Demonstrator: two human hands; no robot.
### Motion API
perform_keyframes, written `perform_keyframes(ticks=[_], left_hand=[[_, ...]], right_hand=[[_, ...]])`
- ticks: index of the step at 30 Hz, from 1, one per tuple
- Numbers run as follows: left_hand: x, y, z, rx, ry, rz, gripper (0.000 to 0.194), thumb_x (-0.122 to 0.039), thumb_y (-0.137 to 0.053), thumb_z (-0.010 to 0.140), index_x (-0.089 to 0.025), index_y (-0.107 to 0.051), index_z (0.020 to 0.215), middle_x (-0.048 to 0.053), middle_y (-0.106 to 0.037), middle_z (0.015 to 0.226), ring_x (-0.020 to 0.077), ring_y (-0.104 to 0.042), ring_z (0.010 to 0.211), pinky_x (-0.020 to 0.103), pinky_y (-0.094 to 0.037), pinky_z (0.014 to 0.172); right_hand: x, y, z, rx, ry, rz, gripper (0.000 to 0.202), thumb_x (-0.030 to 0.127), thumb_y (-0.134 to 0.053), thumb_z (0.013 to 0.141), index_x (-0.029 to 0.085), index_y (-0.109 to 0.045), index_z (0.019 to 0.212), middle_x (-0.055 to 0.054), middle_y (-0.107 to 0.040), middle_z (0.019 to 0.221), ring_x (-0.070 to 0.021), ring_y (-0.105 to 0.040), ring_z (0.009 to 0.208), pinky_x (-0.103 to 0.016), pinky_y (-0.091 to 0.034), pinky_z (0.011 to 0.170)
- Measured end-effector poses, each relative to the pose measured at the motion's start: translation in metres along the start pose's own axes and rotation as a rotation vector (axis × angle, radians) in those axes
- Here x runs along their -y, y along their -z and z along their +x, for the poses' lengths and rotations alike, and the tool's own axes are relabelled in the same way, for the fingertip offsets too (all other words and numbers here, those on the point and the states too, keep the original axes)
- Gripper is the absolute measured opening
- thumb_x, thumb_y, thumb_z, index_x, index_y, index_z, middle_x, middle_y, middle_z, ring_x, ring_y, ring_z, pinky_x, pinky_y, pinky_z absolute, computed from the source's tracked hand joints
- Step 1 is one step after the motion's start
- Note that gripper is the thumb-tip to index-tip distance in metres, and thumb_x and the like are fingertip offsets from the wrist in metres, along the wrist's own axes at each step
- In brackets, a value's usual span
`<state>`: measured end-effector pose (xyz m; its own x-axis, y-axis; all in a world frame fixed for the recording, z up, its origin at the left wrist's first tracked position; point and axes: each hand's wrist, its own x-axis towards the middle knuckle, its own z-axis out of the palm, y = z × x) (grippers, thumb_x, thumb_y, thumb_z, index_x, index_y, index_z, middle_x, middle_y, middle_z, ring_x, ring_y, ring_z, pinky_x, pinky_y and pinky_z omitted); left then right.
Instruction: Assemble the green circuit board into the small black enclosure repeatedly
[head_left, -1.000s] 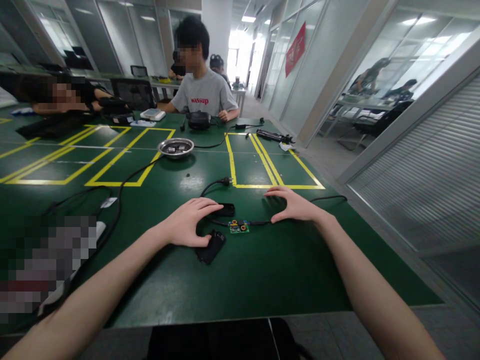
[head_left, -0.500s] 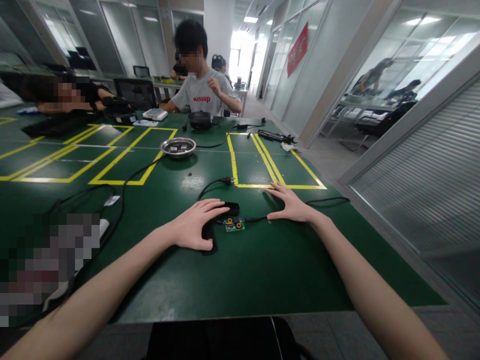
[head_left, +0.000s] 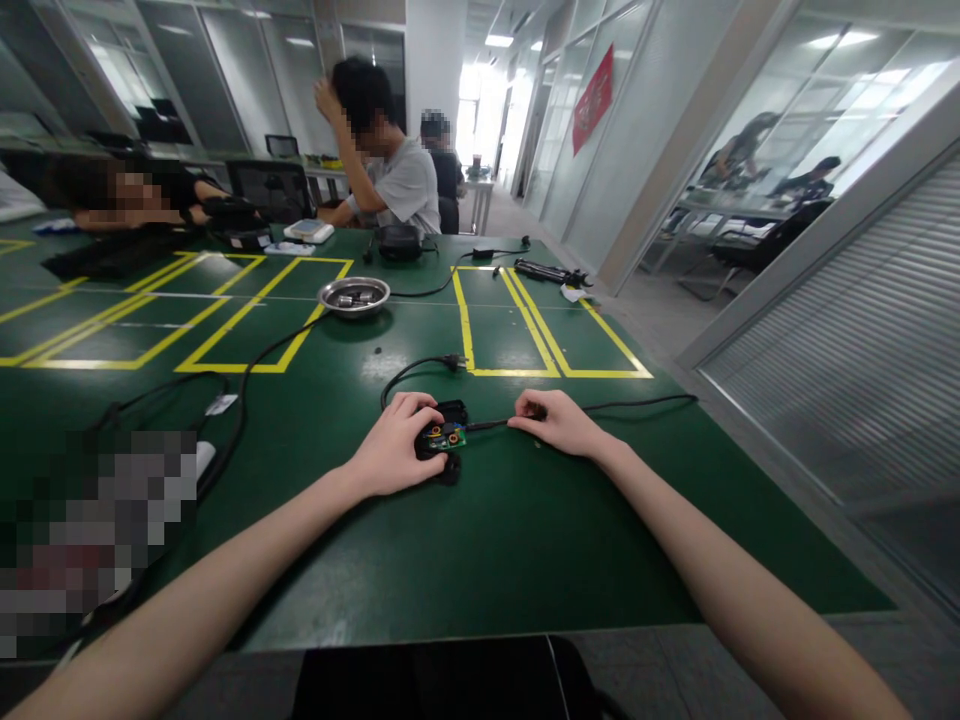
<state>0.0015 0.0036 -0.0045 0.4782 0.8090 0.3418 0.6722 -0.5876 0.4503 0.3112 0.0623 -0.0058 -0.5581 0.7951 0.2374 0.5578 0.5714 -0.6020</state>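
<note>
My left hand curls around the pieces of an open black plastic casing, with the thumb on the near side and the fingers on the far side. A small green circuit board with ring-shaped coils shows between its thumb and fingers. The palm hides part of the casing and the board's left end. From the board's right side runs a black cable. My right hand is closed on this cable, pinching it between thumb and fingers a short way from the board.
Beyond my hands lie a power plug and a metal bowl holding small metal parts. Yellow tape marks rectangles on the green table. A black tool-like object lies at the far right. Two people sit across the table.
My right hand has closed from spread fingers onto the cable. My left hand has shifted slightly right and gathered the casing around the board. The person opposite has turned and raised a hand.
</note>
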Motion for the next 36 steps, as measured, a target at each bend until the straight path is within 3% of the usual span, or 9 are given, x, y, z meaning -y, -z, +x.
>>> perform_keyframes(ticks=[7,12,16,18,20,24,30,36], left_hand=[[-0.002,-0.007,0.0,-0.04,0.107,0.029,0.029,-0.033,-0.069,0.083,-0.02,-0.07,0.109,0.014,-0.055,0.135,0.0362,-0.048,0.133,0.056,-0.045,0.114],[-0.009,-0.013,0.0,-0.05,0.169,0.039,0.036,-0.037,-0.071,0.085,-0.023,-0.071,0.118,0.014,-0.051,0.14,0.0378,-0.047,0.133,0.059,-0.043,0.113],[-0.001,-0.005,0.003,-0.103,0.16,-0.022,0.047,-0.046,-0.069,0.087,-0.022,-0.065,0.127,0.013,-0.055,0.133,0.0332,-0.054,0.127,0.049,-0.049,0.106],[0.009,0.005,0.007,-0.121,0.204,-0.057,0.035,-0.045,-0.057,0.096,-0.019,-0.065,0.117,0.011,-0.061,0.118,0.0249,-0.064,0.099,0.039,-0.055,0.087],[0.021,0.014,0.011,-0.08,0.218,-0.007,0.03,-0.042,-0.047,0.1,-0.019,-0.064,0.092,0.005,-0.063,0.087,0.021,-0.061,0.076,0.033,-0.049,0.073],[0.033,0.026,0.02,0.051,0.237,0.185,0.047,-0.045,-0.045,0.098,-0.021,-0.05,0.058,0.003,-0.054,0.06,0.02,-0.052,0.062,0.031,-0.03,0.061],[0.029,0.026,0.027,0.145,0.357,0.195,0.057,-0.052,-0.044,0.096,-0.022,-0.04,0.048,0.002,-0.042,0.05,0.0196,-0.045,0.055,0.031,-0.02,0.06],[0.04,0.034,0.027,0.217,0.439,-0.21,0.064,-0.073,-0.048,0.087,-0.023,-0.031,0.052,-0.004,-0.03,0.052,0.0144,-0.032,0.054,0.029,-0.025,0.058]], right_hand=[[0.005,-0.01,0.003,0.057,-0.001,-0.096,0.015,0.031,-0.062,0.092,0.019,-0.071,0.092,-0.001,-0.068,0.075,-0.0145,-0.059,0.064,-0.026,-0.041,0.062],[0.005,-0.011,0.005,0.053,0.007,-0.129,0.016,0.033,-0.063,0.09,0.02,-0.07,0.085,-0.001,-0.067,0.073,-0.0145,-0.058,0.063,-0.027,-0.04,0.063],[0.005,-0.011,0.006,0.039,-0.015,-0.144,0.018,0.035,-0.063,0.09,0.02,-0.067,0.081,-0.001,-0.065,0.07,-0.0139,-0.056,0.061,-0.026,-0.038,0.063],[0.006,-0.011,0.006,0.039,-0.037,-0.164,0.021,0.038,-0.063,0.09,0.02,-0.065,0.079,0.0,-0.063,0.067,-0.0138,-0.054,0.06,-0.026,-0.036,0.062],[0.006,-0.011,0.007,0.036,-0.058,-0.19,0.027,0.043,-0.062,0.09,0.02,-0.061,0.077,0.0,-0.062,0.066,-0.0139,-0.053,0.059,-0.026,-0.033,0.061],[0.006,-0.01,0.011,0.034,-0.098,-0.253,0.047,0.053,-0.048,0.098,0.021,-0.048,0.063,-0.001,-0.054,0.059,-0.0146,-0.047,0.057,-0.027,-0.028,0.06],[0.001,0.0,0.013,0.049,-0.172,-0.291,0.056,0.059,-0.04,0.099,0.022,-0.038,0.056,-0.001,-0.043,0.053,-0.0147,-0.04,0.053,-0.03,-0.024,0.059],[0.003,-0.002,0.012,0.091,-0.182,-0.051,0.066,0.076,-0.038,0.093,0.022,-0.034,0.055,0.003,-0.032,0.054,-0.0118,-0.032,0.053,-0.029,-0.023,0.058]])
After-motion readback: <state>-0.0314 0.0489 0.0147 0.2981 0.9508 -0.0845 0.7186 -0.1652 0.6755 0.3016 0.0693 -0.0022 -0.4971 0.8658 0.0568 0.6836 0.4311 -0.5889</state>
